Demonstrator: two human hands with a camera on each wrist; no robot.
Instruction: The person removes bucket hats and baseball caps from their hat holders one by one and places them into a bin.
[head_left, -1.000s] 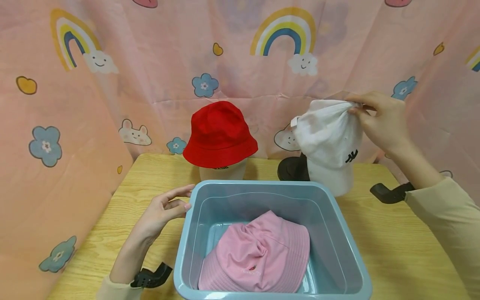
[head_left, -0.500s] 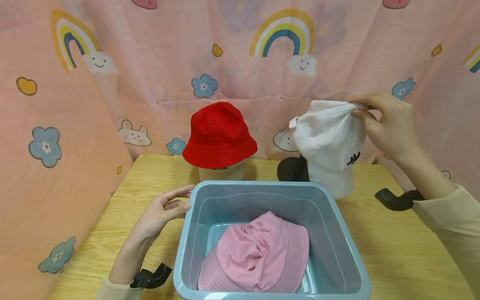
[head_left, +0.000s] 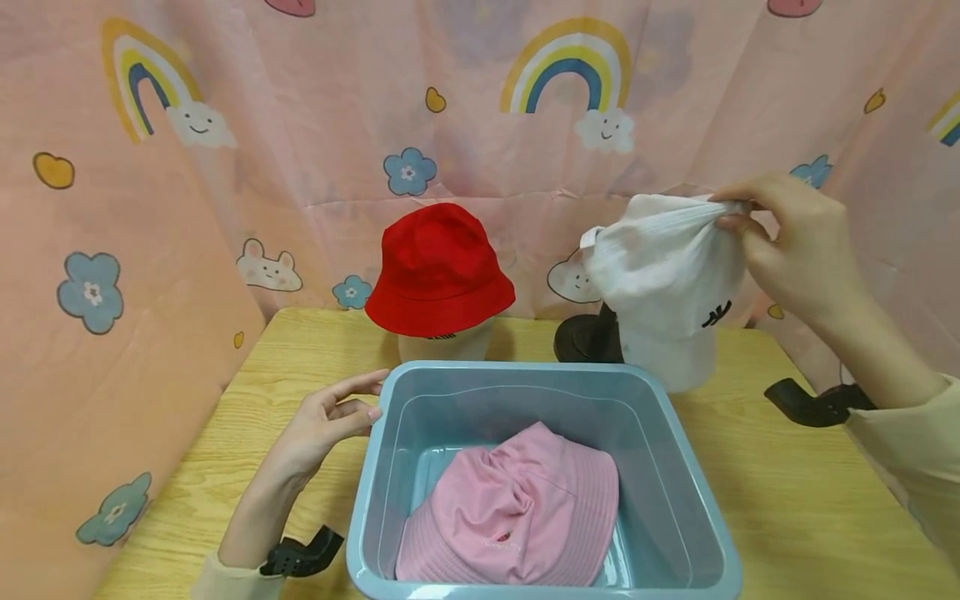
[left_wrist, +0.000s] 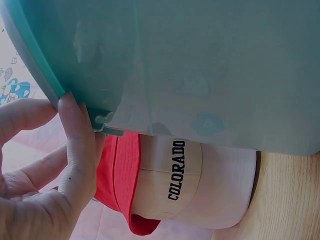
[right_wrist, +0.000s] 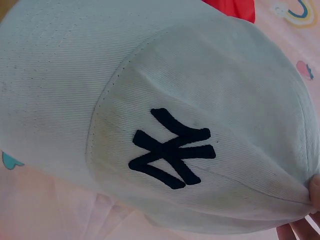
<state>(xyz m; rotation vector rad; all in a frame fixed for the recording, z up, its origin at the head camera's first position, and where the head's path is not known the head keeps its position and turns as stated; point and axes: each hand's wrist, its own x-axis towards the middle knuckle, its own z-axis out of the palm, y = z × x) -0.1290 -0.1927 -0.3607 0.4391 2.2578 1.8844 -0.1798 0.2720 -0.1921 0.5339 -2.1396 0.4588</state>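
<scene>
My right hand (head_left: 806, 250) pinches the crown of a white baseball cap (head_left: 660, 275) at the back right. The cap hangs with its brim down, just beyond the bin's far right corner. Its dark embroidered logo (right_wrist: 172, 148) faces the right wrist camera. My left hand (head_left: 330, 417) touches the outer left rim of a blue-grey plastic bin (head_left: 525, 371), fingers loosely bent. A crumpled pink bucket hat (head_left: 517, 508) lies inside the bin. Behind the bin, a red bucket hat (head_left: 446, 267) sits over a cream COLORADO cap (left_wrist: 170, 185), largely covering it in the head view.
A black stand with a round base (head_left: 581, 337) stands left of the white cap, its upper part hidden by the cap. All rests on a wood-grain table (head_left: 810, 500). A pink patterned cloth (head_left: 322, 100) hangs close behind the table.
My right hand has moved slightly to the right, drawing the white cap with it, and more of the black stand shows. The left hand, bin and other hats stay put.
</scene>
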